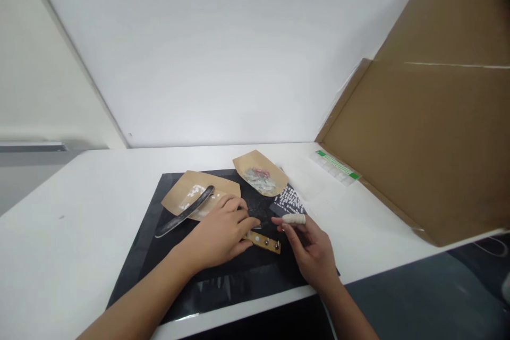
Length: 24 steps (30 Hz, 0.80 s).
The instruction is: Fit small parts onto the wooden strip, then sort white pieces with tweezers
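Left hand (227,228): fingers closed on one end of a tan studded strip (263,241), which we find over the black mat (271,277), between both hands. Right hand (313,252): one finger wrapped in white, thumb near it; whether it grips anything, we cannot tell. Beyond: left paper tray (178,187), white pieces (195,191) inside, dark curved band (187,213) across it; right paper tray (244,162), holding pale and red bits (261,183).
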{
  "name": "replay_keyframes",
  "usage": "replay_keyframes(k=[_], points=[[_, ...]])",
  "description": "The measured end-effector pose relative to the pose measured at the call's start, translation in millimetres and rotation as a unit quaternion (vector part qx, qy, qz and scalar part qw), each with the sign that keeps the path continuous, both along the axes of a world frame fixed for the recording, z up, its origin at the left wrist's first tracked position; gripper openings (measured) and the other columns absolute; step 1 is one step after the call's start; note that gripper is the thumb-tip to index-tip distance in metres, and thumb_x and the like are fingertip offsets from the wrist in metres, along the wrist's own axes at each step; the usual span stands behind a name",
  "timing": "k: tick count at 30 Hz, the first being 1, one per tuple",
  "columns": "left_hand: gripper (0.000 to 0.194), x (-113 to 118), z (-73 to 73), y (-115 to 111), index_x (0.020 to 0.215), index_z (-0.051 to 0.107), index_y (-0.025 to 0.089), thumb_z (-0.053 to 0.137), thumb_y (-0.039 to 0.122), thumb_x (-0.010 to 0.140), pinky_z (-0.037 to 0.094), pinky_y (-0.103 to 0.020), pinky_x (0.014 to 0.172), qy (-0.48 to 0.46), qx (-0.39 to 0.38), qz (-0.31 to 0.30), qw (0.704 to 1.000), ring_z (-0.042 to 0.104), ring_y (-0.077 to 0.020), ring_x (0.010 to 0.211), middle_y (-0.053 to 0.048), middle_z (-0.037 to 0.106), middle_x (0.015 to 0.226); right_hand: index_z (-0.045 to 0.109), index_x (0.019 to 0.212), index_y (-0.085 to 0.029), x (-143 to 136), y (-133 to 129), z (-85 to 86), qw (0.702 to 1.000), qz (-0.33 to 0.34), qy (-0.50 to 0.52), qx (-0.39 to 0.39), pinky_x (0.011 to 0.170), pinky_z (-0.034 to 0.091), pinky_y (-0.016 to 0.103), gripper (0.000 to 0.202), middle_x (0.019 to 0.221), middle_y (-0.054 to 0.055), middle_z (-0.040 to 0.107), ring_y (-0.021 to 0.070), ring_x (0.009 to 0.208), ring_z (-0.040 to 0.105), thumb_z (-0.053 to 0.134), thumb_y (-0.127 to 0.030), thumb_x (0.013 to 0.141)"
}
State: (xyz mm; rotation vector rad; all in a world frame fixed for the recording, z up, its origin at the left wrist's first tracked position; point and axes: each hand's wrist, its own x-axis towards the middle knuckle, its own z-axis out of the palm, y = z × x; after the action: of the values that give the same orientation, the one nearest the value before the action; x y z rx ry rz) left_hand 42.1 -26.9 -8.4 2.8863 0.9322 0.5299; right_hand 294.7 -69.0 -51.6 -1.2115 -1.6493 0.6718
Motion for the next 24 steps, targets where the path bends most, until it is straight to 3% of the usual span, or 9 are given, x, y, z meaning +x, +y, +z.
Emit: replay_keyframes(k=[5,8,14,20,24], points=[[0.035,2,-1.0,0,0.122,0.067,0.022,0.074,0.035,0.09,0.034,-0.047,0.109,0.002,-0.001,0.009,1.0,0.054,-0.0286,0.113,-0.007,0.069,0.103,0.067,0.107,-0.026,-7,2,9.8,0.99,0.006,-0.099,0.096,0.092,0.059,0.039,0.009,0.113,0.009,0.075,0.0241,0.104,0.072,0.06,-0.026,0.101],[0.034,1,-0.5,-1,0.118,0.068,0.023,0.077,0.036,0.088,0.033,-0.048,0.11,0.005,-0.011,0.005,1.0,0.053,-0.0285,0.111,-0.006,0.069,0.101,0.068,0.102,-0.025,-14,7,14.9,0.979,0.03,-0.143,0.143,0.087,0.058,0.038,0.008,0.105,0.009,0.07,0.0238,0.1,0.068,0.061,-0.022,0.099],[0.034,0,-4.1,-2,0.117,0.066,0.024,0.076,0.039,0.088,0.028,-0.051,0.113,0.001,-0.029,0.003,1.0,0.054,-0.0289,0.114,-0.005,0.07,0.102,0.066,0.102,-0.026,-18,6,8.4,0.979,0.073,-0.158,0.11,0.083,0.056,0.037,0.007,0.099,0.006,0.07,0.0226,0.094,0.067,0.062,-0.022,0.099],[0.038,0,-5.4,-2,0.12,0.065,0.024,0.077,0.04,0.088,0.025,-0.055,0.115,-0.002,-0.019,0.009,1.0,0.056,-0.029,0.113,-0.005,0.071,0.101,0.064,0.109,-0.026,-11,3,5.0,0.995,-0.024,-0.074,0.069,0.081,0.058,0.035,0.013,0.092,0.004,0.072,0.0211,0.085,0.07,0.066,-0.026,0.096],[0.038,4,-5.8,-1,0.12,0.065,0.023,0.076,0.041,0.088,0.028,-0.054,0.112,-0.006,-0.02,0.025,0.999,0.056,-0.0288,0.108,-0.005,0.07,0.097,0.061,0.121,-0.026,-16,1,0.3,0.993,-0.021,-0.09,0.073,0.083,0.059,0.037,0.026,0.094,0.004,0.074,0.0223,0.087,0.072,0.067,-0.027,0.095]])
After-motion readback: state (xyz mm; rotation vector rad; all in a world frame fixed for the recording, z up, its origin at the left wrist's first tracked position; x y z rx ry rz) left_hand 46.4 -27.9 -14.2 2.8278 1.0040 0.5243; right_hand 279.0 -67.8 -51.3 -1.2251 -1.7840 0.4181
